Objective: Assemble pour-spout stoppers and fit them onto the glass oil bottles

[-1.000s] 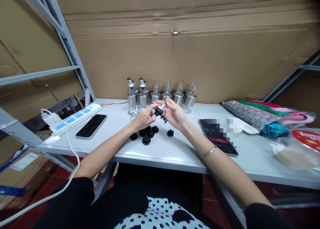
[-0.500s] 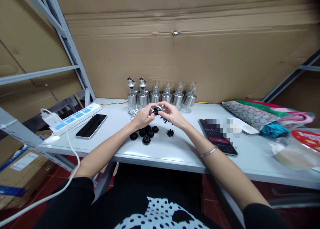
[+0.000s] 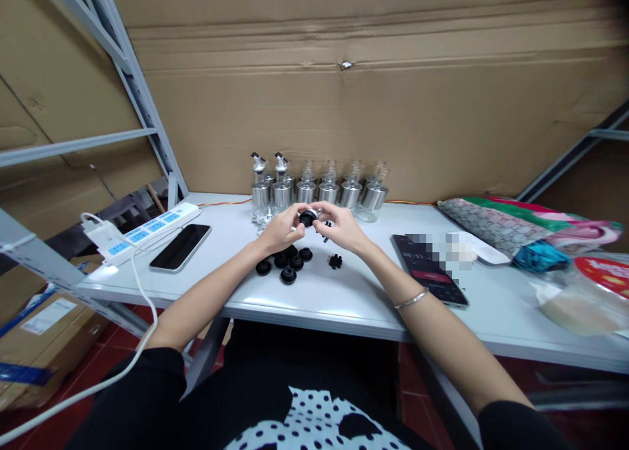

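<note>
My left hand [image 3: 278, 229] and my right hand [image 3: 341, 226] meet above the white table [image 3: 314, 293], both pinching one small black and silver pourer cap [image 3: 308, 217] between the fingertips. Just below my hands lie several black round stoppers [image 3: 286, 264] and one small black ribbed piece [image 3: 335, 261]. Behind my hands stands a row of glass and steel oil bottles [image 3: 318, 188]; the two at the left carry pourer tops.
A dark phone [image 3: 179, 247] and a white power strip [image 3: 147, 228] with a cable lie at the left. Another phone [image 3: 428, 268] lies at the right, beside patterned fabric bags [image 3: 515, 230]. Cardboard sheets form the back wall, and metal shelf posts [image 3: 142, 103] stand at the left.
The cap has turned between my fingers: its silver spout pointed up and right before, now only the black round part shows. My hands have closed in slightly together.
</note>
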### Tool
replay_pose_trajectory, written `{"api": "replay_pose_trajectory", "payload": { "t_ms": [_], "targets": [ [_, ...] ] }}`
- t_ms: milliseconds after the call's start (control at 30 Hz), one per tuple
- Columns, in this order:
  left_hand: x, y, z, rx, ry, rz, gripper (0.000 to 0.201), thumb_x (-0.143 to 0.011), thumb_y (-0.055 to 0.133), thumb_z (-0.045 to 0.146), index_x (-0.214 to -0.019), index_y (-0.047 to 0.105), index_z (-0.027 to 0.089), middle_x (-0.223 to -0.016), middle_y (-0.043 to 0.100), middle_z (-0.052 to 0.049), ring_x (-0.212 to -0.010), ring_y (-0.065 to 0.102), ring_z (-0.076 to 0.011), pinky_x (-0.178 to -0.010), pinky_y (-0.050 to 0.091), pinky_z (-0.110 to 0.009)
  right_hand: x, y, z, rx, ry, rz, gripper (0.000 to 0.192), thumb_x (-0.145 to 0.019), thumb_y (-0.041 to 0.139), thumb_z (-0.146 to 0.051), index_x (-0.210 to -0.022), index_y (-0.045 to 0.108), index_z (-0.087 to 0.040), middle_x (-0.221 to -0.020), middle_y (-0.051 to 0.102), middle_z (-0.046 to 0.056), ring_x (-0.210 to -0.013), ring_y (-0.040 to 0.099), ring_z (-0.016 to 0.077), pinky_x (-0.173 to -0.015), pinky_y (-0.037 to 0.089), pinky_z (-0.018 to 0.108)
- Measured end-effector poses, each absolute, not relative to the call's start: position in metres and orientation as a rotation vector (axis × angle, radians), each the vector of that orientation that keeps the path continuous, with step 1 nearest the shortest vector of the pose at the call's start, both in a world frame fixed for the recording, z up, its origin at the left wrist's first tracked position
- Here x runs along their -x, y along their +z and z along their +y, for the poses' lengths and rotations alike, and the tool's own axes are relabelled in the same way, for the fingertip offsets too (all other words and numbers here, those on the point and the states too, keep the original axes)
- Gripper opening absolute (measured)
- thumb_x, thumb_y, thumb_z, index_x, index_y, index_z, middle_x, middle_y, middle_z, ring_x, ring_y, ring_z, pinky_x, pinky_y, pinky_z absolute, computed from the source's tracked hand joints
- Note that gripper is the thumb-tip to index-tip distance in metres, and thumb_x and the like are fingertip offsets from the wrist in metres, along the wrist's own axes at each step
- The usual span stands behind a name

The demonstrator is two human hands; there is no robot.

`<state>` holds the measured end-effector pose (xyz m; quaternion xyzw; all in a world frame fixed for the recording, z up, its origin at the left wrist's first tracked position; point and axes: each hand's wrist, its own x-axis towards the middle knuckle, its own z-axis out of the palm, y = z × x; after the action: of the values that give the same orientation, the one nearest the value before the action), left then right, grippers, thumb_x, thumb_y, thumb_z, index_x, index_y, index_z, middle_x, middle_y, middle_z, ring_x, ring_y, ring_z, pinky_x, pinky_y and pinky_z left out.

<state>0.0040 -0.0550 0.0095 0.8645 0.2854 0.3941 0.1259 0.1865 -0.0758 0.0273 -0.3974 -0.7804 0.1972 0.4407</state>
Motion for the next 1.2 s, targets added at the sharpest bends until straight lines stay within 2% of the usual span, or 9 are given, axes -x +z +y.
{"api": "replay_pose_trajectory", "payload": {
  "t_ms": [167,333,600,967,1200],
  "targets": [
    [-0.0054,0.0097,-0.0553,-2.477,1.116,0.807,0.038,-0.073,0.046,0.025,-0.110,0.044,0.018,-0.085,0.059,0.000,-0.065,0.054,-0.0111,-0.066,0.044,-0.024,-0.1863,0.0264,-0.0750,0.964,0.440,-1.952,0.032,-0.067,0.054,-0.025,-0.097,0.063,-0.016,-0.080,0.068,0.002,-0.074,0.066,0.0190,-0.073,0.049,0.030],
    [-0.0070,0.0081,-0.0549,-2.445,1.085,0.846,0.035,-0.070,0.049,0.021,-0.105,0.045,0.018,-0.069,0.055,0.004,-0.061,0.053,-0.0110,-0.060,0.041,-0.022,-0.1870,0.0263,-0.0762,0.916,0.457,-2.001,0.034,-0.068,0.052,-0.021,-0.100,0.061,-0.018,-0.086,0.069,0.002,-0.078,0.067,0.0191,-0.075,0.049,0.030],
    [-0.0061,0.0076,-0.0540,-2.427,1.099,0.848,0.034,-0.068,0.047,0.021,-0.102,0.044,0.018,-0.072,0.055,0.004,-0.061,0.053,-0.0103,-0.063,0.042,-0.022,-0.1874,0.0220,-0.0745,0.871,0.401,-2.088,0.041,-0.068,0.059,-0.028,-0.107,0.058,-0.016,-0.097,0.066,0.006,-0.079,0.063,0.0185,-0.077,0.049,0.033],
    [-0.0058,0.0064,-0.0536,-2.465,1.058,0.912,0.034,-0.068,0.049,0.017,-0.101,0.044,0.019,-0.068,0.054,0.006,-0.060,0.052,-0.0100,-0.061,0.040,-0.022,-0.1841,0.0223,-0.0761,0.886,0.319,-2.098,0.034,-0.069,0.056,-0.029,-0.101,0.056,-0.017,-0.095,0.066,0.006,-0.075,0.061,0.0167,-0.072,0.048,0.030],
    [-0.0052,0.0026,-0.0519,-2.496,1.022,0.905,0.031,-0.070,0.051,0.019,-0.099,0.045,0.020,-0.070,0.055,0.005,-0.062,0.054,-0.0104,-0.062,0.041,-0.021,-0.1820,0.0183,-0.0765,0.913,0.206,-2.103,0.028,-0.067,0.056,-0.029,-0.093,0.054,-0.018,-0.084,0.066,0.004,-0.072,0.061,0.0167,-0.069,0.047,0.027]
  ]
}}
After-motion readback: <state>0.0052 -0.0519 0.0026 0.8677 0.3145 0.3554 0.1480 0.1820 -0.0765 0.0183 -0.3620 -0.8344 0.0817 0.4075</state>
